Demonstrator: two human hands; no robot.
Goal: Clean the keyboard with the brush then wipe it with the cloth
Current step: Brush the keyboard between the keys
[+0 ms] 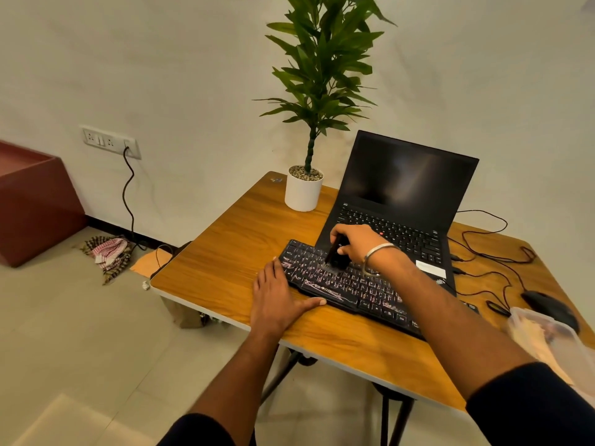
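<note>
A black keyboard (347,289) with pale markings lies slanted on the wooden table (231,249), in front of an open laptop. My right hand (357,243) grips a black brush (336,256), whose bristles rest on the keyboard's upper left keys. My left hand (277,294) lies flat on the table with fingers spread, its thumb and fingertips against the keyboard's left end. A checked cloth (108,254) lies crumpled on the floor by the wall, left of the table.
A black laptop (402,201) stands open behind the keyboard. A potted plant (304,191) sits at the table's back corner. A black mouse (549,309), tangled cables (492,249) and a clear plastic container (547,342) are at the right. A maroon box (35,201) stands far left.
</note>
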